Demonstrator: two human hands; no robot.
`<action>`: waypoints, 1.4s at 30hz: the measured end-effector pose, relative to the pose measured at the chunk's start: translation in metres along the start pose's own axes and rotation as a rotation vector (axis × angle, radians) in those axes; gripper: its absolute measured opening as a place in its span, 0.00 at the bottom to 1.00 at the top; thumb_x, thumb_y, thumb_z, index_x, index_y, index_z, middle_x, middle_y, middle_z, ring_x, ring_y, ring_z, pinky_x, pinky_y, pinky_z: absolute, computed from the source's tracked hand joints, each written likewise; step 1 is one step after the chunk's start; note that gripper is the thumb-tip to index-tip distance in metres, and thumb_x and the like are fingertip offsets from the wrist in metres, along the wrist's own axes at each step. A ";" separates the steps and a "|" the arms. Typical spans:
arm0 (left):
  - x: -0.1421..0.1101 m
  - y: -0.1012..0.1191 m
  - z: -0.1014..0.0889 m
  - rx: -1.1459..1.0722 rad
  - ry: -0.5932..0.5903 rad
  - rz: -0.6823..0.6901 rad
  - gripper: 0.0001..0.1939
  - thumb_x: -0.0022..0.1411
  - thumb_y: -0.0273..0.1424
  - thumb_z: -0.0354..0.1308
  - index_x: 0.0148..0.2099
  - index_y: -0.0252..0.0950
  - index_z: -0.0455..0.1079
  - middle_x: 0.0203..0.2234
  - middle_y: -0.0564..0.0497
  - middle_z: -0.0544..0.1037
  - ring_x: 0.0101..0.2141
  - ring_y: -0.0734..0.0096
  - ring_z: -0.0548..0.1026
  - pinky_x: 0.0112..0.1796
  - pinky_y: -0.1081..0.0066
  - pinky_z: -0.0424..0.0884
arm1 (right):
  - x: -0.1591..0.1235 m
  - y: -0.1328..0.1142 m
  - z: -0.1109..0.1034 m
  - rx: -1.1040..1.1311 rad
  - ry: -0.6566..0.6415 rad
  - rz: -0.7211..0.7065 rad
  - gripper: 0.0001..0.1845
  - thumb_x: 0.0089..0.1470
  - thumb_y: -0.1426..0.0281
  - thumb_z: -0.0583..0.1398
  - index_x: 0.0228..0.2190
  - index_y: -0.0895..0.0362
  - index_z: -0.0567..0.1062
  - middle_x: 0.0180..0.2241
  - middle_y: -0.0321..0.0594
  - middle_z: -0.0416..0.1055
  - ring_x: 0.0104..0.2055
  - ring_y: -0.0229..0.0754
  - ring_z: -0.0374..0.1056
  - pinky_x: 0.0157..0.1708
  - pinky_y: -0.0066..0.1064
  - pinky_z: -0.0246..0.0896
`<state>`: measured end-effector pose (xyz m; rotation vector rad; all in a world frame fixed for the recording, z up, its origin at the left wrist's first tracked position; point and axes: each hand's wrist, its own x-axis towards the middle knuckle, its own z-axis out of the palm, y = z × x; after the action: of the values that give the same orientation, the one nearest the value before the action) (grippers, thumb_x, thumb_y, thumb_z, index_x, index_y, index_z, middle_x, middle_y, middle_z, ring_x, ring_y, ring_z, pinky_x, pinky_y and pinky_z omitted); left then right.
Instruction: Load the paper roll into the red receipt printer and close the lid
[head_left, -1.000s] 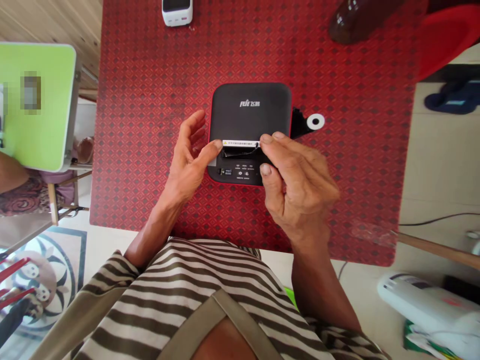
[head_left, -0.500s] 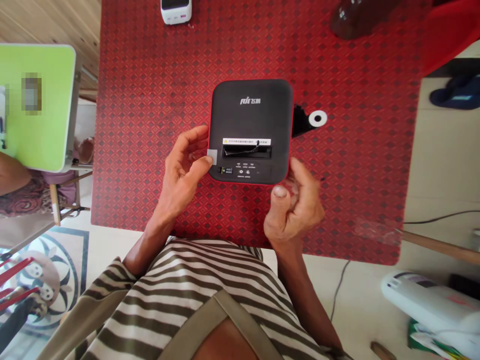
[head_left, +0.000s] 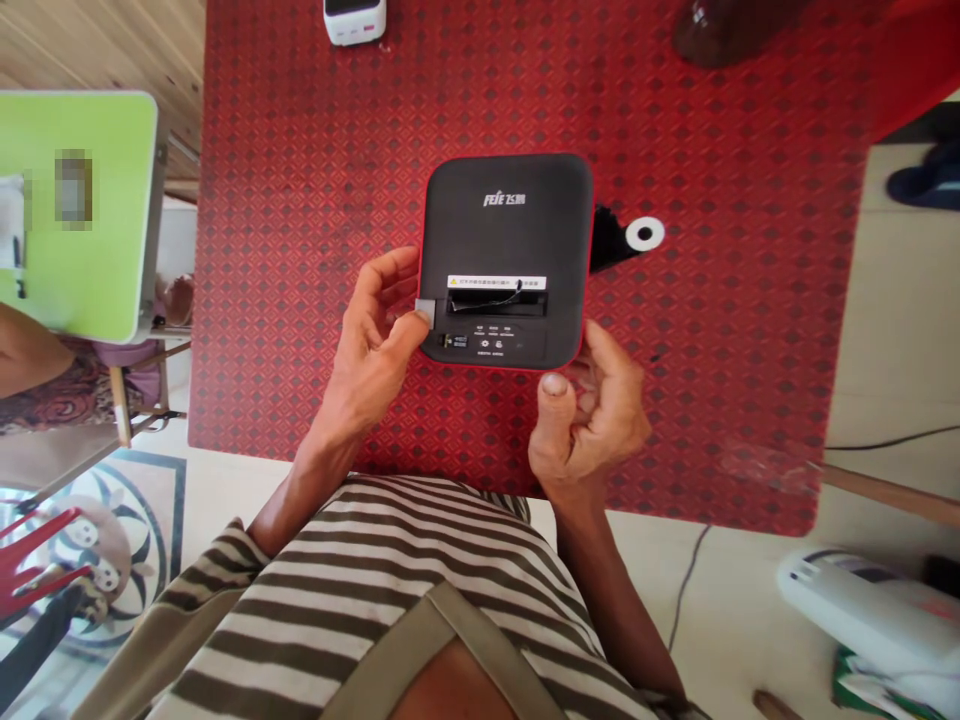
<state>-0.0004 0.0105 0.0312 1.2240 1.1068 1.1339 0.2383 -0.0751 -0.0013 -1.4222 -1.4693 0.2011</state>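
Note:
A black receipt printer (head_left: pixel 507 240) with a red rim lies in front of me, its paper slot and small buttons toward my body. At its left side is my left hand (head_left: pixel 379 345), the thumb pressing a small grey tab (head_left: pixel 425 311) at the edge and the fingers along the side. My right hand (head_left: pixel 592 405) cups the lower right corner with curled fingers, partly hidden; its thumb stands in front of the near edge. Just right of the printer sit a white paper roll (head_left: pixel 645 234) and a piece of black wrapping (head_left: pixel 611 240).
The printer is over a red patterned table (head_left: pixel 315 180). A white device (head_left: pixel 355 22) and a dark brown bottle-like object (head_left: pixel 712 35) stand at the far side. To the left is a green table (head_left: pixel 105 250) with a person's arm (head_left: pixel 30 335) beside it.
The view has shifted slightly, so the table and printer appear a little further right. My left thumb presses on the grey tab, which looks slightly tilted now. The right hand has barely moved.

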 end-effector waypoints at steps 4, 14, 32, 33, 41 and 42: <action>0.002 -0.010 -0.005 -0.011 -0.022 0.029 0.27 0.80 0.46 0.77 0.75 0.54 0.78 0.73 0.46 0.89 0.75 0.40 0.87 0.74 0.41 0.88 | -0.001 -0.003 0.001 0.002 0.005 0.021 0.31 0.87 0.55 0.64 0.83 0.37 0.76 0.65 0.47 0.91 0.48 0.54 0.93 0.45 0.49 0.96; 0.005 -0.024 -0.001 -0.022 0.015 0.099 0.30 0.79 0.56 0.78 0.75 0.57 0.80 0.69 0.51 0.91 0.70 0.41 0.88 0.72 0.39 0.87 | 0.027 -0.013 -0.017 -0.043 -0.009 0.032 0.24 0.87 0.53 0.64 0.76 0.33 0.84 0.61 0.42 0.94 0.54 0.61 0.94 0.55 0.57 0.93; 0.008 -0.044 -0.005 -0.081 -0.080 0.204 0.33 0.84 0.57 0.74 0.81 0.55 0.74 0.75 0.45 0.85 0.75 0.41 0.84 0.77 0.41 0.81 | 0.176 -0.034 0.047 -0.591 -0.898 -0.244 0.14 0.76 0.80 0.64 0.53 0.54 0.87 0.53 0.54 0.91 0.58 0.68 0.90 0.62 0.57 0.84; 0.007 -0.043 -0.005 -0.085 -0.081 0.196 0.33 0.84 0.55 0.75 0.81 0.55 0.74 0.75 0.45 0.85 0.75 0.41 0.84 0.77 0.41 0.81 | 0.175 -0.032 0.050 -0.594 -0.900 -0.239 0.15 0.74 0.79 0.65 0.55 0.54 0.87 0.55 0.55 0.91 0.59 0.70 0.90 0.63 0.59 0.84; 0.005 -0.033 -0.001 -0.112 -0.052 0.134 0.30 0.82 0.53 0.76 0.78 0.56 0.79 0.74 0.48 0.86 0.76 0.40 0.84 0.81 0.35 0.79 | 0.187 -0.004 0.048 -0.369 -0.929 -0.187 0.11 0.68 0.76 0.72 0.49 0.50 0.88 0.52 0.47 0.91 0.60 0.67 0.89 0.73 0.64 0.80; 0.005 -0.032 -0.001 -0.107 -0.047 0.130 0.31 0.81 0.54 0.77 0.78 0.54 0.78 0.74 0.46 0.87 0.75 0.39 0.85 0.80 0.36 0.79 | 0.190 -0.002 0.045 -0.331 -0.922 -0.201 0.10 0.66 0.74 0.73 0.47 0.48 0.87 0.49 0.44 0.90 0.57 0.65 0.89 0.71 0.62 0.83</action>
<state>0.0001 0.0152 -0.0011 1.2464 0.9304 1.2398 0.2487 0.1013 0.0811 -1.4982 -2.4753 0.5580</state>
